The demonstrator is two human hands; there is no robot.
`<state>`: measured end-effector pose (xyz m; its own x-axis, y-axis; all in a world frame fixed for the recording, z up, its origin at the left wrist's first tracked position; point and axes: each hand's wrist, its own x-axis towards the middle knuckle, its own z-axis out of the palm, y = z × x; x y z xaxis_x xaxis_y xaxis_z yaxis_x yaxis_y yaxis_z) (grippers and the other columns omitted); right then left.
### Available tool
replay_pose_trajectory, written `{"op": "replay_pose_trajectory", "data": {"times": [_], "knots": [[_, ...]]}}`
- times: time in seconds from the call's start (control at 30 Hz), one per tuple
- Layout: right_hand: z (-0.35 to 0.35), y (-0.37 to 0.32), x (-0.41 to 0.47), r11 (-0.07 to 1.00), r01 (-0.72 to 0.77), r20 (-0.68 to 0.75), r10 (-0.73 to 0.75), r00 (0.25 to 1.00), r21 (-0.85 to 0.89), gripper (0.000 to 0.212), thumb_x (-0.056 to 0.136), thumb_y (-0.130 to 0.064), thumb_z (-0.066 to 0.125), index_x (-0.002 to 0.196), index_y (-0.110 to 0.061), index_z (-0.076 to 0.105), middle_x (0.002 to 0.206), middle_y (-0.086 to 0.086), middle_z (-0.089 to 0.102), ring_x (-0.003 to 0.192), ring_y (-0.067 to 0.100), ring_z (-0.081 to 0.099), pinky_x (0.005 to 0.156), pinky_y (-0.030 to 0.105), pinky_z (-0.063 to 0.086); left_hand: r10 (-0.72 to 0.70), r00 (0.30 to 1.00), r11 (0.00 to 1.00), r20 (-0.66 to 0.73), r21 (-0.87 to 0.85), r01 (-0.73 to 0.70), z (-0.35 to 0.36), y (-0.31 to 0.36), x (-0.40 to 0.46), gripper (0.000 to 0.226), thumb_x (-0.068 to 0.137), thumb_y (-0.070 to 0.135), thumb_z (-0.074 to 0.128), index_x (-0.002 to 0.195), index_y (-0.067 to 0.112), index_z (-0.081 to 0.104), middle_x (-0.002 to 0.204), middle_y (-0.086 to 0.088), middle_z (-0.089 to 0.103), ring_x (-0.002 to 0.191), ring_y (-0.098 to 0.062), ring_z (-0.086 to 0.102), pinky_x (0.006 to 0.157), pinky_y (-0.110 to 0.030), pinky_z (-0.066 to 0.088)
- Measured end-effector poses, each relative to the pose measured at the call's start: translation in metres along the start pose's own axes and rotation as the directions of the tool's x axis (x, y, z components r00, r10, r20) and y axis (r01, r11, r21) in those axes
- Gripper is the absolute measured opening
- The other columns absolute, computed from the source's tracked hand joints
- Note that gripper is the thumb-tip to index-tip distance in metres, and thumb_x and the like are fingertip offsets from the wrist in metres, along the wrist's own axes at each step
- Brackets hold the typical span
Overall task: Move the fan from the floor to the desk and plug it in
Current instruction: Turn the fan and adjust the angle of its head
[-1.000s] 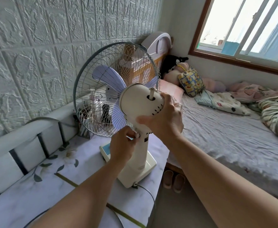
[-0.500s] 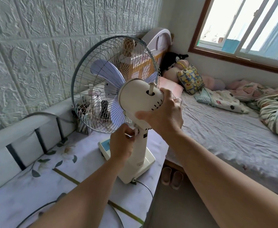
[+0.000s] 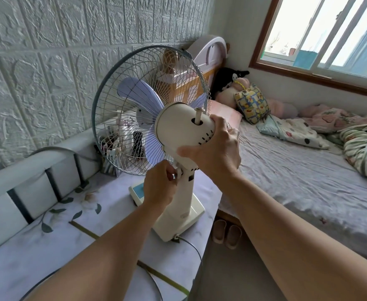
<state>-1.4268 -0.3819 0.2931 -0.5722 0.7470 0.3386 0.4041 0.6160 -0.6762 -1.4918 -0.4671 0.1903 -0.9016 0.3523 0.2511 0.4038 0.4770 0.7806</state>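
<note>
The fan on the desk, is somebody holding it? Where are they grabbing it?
Yes. The right hand grips the back of the fan's round motor housing, and the left hand pinches the small knob at the neck just below it.

Cream fan (image 3: 183,135) (lilac blades), upright on desk (image 3: 48,246)

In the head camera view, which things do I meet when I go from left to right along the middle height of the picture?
Textured wall → fan cage → right hand on the fan's motor housing → patterned cushion → bed → striped blanket.
</note>
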Motion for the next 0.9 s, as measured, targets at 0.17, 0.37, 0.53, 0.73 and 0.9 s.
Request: {"op": "replay_pose_trajectory", "data": {"times": [0.17, 0.37, 0.53, 0.73, 0.9], "knots": [[0.0, 0.001, 0.001, 1.0, -0.009, -0.005, 0.009, 1.0, 0.006, 0.097, 0.036, -0.052, 0.078, 0.122, -0.044, 0.036, 0.1, -0.003, 0.032, 0.103, 0.024, 0.045, 0.065, 0.029, 0.033, -0.394, 0.857, 0.694, 0.333, -0.503, 0.515, -0.003, -0.002, -0.004, 0.014, 0.083, 0.012, 0.061, 0.096, 0.005, 0.06, 0.07, -0.008, 0.069, 0.06, -0.02, 0.067, 0.058, -0.03, 0.056], [-0.001, 0.0, 0.001, 1.0, -0.006, 0.001, 0.006, 1.0, 0.006, 0.096, 0.037, -0.051, 0.079, 0.123, -0.043, 0.036, 0.1, -0.003, 0.032, 0.104, 0.024, 0.046, 0.064, 0.028, 0.033, -0.415, 0.566, 0.17, 0.712, -0.55, 0.818, -0.007, 0.019, 0.006, 0.036, 0.086, 0.037, 0.064, 0.074, 0.003, 0.059, 0.053, -0.007, 0.061, 0.036, -0.011, 0.057, 0.037, -0.018, 0.05], [-0.001, 0.001, 0.002, 1.0, -0.01, -0.001, 0.01, 1.0, 0.0, 0.097, 0.037, -0.05, 0.079, 0.124, -0.042, 0.036, 0.101, -0.003, 0.033, 0.105, 0.025, 0.047, 0.066, 0.03, 0.035, -0.347, 0.846, 0.728, 0.405, -0.453, 0.515, -0.001, 0.01, 0.007, 0.026, 0.083, 0.02, 0.069, 0.062, 0.009, 0.057, 0.052, -0.004, 0.058, 0.032, -0.003, 0.051, 0.042, -0.016, 0.051], [0.0, 0.001, 0.0, 1.0, -0.008, -0.001, 0.008, 1.0, -0.006, 0.1, 0.036, -0.051, 0.079, 0.125, -0.042, 0.036, 0.101, -0.003, 0.032, 0.106, 0.026, 0.047, 0.066, 0.03, 0.035, 0.131, 0.989, 0.978, 0.069, 0.152, -0.14, 0.003, 0.004, 0.003, 0.021, 0.081, 0.024, 0.065, 0.09, 0.005, 0.063, 0.082, -0.01, 0.073, 0.078, -0.027, 0.066, 0.072, -0.034, 0.05], [0.0, 0.002, -0.001, 1.0, 0.0, 0.002, 0.0, 1.0, 0.004, 0.1, 0.036, -0.052, 0.08, 0.126, -0.042, 0.035, 0.102, -0.003, 0.033, 0.106, 0.025, 0.046, 0.066, 0.03, 0.034, 0.068, 0.997, 0.998, 0.038, 0.008, -0.068, 0.002, 0.002, -0.002, 0.013, 0.076, 0.018, 0.068, 0.08, 0.007, 0.062, 0.068, 0.001, 0.066, 0.064, -0.016, 0.059, 0.059, -0.025, 0.043]]}}
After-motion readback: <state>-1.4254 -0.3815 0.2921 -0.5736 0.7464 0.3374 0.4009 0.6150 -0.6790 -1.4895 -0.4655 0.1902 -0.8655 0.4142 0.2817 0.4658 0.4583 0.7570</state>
